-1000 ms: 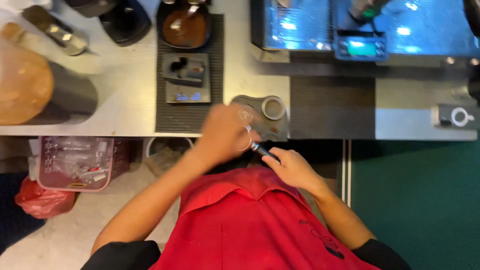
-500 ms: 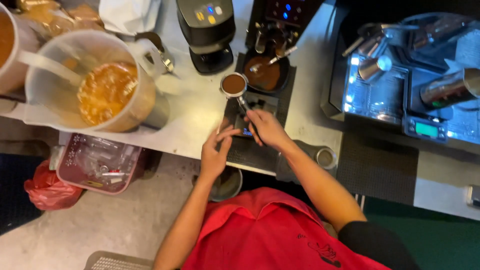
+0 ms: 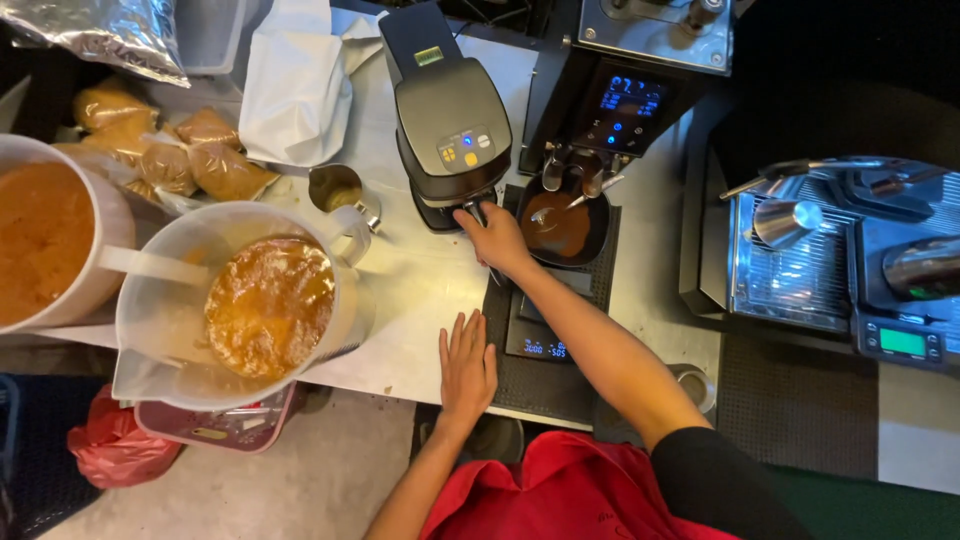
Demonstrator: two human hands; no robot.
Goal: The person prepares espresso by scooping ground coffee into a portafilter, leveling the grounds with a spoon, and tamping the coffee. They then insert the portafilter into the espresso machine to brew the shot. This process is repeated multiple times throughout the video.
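Two bare hands worked at the counter [image 3: 420, 300]. The right hand [image 3: 497, 238] was stretched forward at the end of a nearly straight arm, fingers curled around a dark handle, apparently a portafilter handle [image 3: 477, 213], whose far end was tucked under the grey machine [image 3: 447, 120] just ahead of the knuckles; the basket itself could not be seen. The left hand [image 3: 467, 368] lay flat and relaxed, palm down, fingers together and pointing away from the body, holding nothing, its fingertips at the edge of the black mat [image 3: 545, 385] just to its right. Between the two hands, beside the right forearm, sat a small digital scale [image 3: 543, 335] on that mat. Just right of the right hand stood a dark round tray of coffee grounds [image 3: 560, 228] beneath the grinder [image 3: 628, 105]. Left of the left hand stood a clear pitcher of orange-brown liquid [image 3: 265, 305]. Half a second earlier the right hand had held the portafilter out in the open, its filled basket showing above the scale, and the left hand had been nearer it on the mat; since then the right had reached further forward to the grey machine.
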